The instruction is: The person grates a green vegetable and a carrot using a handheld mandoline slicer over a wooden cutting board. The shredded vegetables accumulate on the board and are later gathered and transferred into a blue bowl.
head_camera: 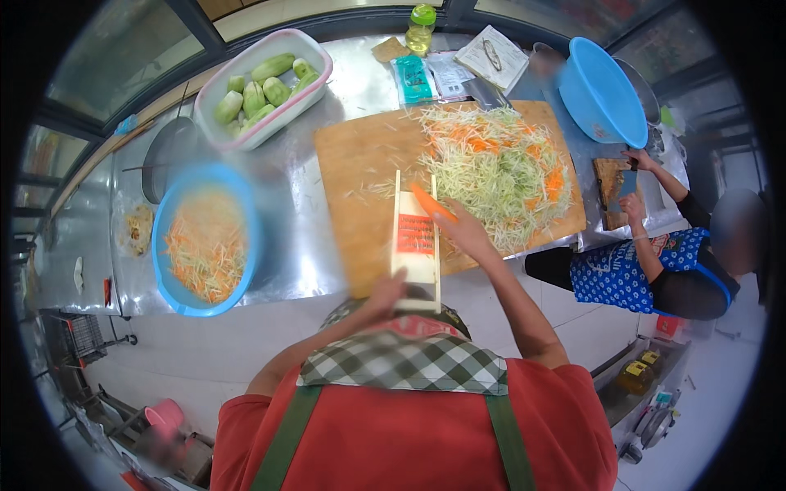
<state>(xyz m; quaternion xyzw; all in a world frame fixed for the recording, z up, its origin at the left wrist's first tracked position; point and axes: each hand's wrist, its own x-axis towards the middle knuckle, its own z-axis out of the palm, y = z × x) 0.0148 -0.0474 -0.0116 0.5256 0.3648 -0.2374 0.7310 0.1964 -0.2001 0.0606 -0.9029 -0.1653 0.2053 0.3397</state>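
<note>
A wooden-framed grater (416,233) with an orange blade panel leans over the near edge of the wooden cutting board (350,184). My left hand (388,291) grips its lower left side. In my right hand (465,228) is a peeled carrot (433,202), tilted over the grater's upper right part, above the blade panel. Whether the carrot touches the grater is not clear. A wide heap of shredded green vegetable and carrot (503,175) covers the board's right side, and loose shreds lie scattered left of it.
To the left stands a blue basin (250,258) of shreds; behind it, a white tub (267,126) holds peeled green vegetables. An oil bottle (420,30), packets and a notebook (491,60) lie at the back. At right, a co-worker (651,270) holds a cleaver (627,182) near a large blue basin (602,92).
</note>
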